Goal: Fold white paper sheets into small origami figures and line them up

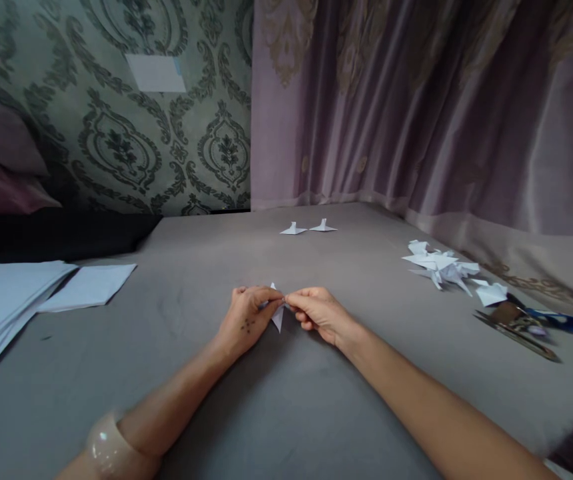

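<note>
A small white folded-paper figure (278, 320) is between my hands at the middle of the grey surface, its pointed tips showing above and below my left fingers. My left hand (250, 312) grips its body between thumb and fingers, covering most of it. My right hand (319, 311) is closed in a pinch at the figure's right side, thumb against forefinger on a small paper end. How that end is folded is hidden by the fingertips. Beyond my hands stand two similar winged paper figures, a left one (293, 229) and a right one (323, 226).
A pile of folded paper figures (441, 263) lies to the right, near a white paper piece (490, 292), a blue-handled tool (561, 320) and a dark pointed tool (516, 335). Stacked white sheets (11, 307) and a smaller paper stack (89, 288) lie left. Behind hangs a curtain (336, 100).
</note>
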Tool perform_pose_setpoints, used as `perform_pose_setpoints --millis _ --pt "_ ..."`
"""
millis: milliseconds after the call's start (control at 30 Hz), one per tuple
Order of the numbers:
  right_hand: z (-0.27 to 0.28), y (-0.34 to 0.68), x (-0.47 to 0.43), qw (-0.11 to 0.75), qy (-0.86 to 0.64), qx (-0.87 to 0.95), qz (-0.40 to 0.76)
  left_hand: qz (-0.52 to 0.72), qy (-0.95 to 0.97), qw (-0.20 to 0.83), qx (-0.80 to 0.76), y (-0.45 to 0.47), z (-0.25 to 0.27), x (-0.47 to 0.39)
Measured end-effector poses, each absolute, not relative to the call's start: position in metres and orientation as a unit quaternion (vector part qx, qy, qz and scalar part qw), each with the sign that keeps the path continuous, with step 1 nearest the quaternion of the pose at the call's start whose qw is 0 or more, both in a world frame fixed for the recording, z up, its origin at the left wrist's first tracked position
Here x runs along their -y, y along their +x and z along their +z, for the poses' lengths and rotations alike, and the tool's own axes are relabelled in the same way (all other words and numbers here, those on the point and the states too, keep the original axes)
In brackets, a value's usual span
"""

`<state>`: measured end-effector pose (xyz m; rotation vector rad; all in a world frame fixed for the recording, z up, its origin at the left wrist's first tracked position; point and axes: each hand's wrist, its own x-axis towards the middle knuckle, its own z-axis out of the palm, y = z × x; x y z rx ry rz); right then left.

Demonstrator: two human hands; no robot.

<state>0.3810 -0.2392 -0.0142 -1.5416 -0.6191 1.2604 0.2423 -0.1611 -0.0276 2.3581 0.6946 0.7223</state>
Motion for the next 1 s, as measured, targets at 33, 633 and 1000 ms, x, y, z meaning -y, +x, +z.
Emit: perform_pose_setpoints --millis 33,633,1000 --pt "-0.015 0.381 0.239 0.504 -0.639 0.258 0.521 0.273 0.881 0.287 -0.26 0.243 -0.027 0.161" --pt "-0.015 0.386 0.243 0.498 -0.688 0.283 0.444 0.259 0.838 0.379 -0.295 0.238 -0.034 0.144" --pt "-0.04 0.402 0.243 0.419 -0.717 0.542 0.128 0.392 0.711 0.305 -0.497 0.222 -0.029 0.135"
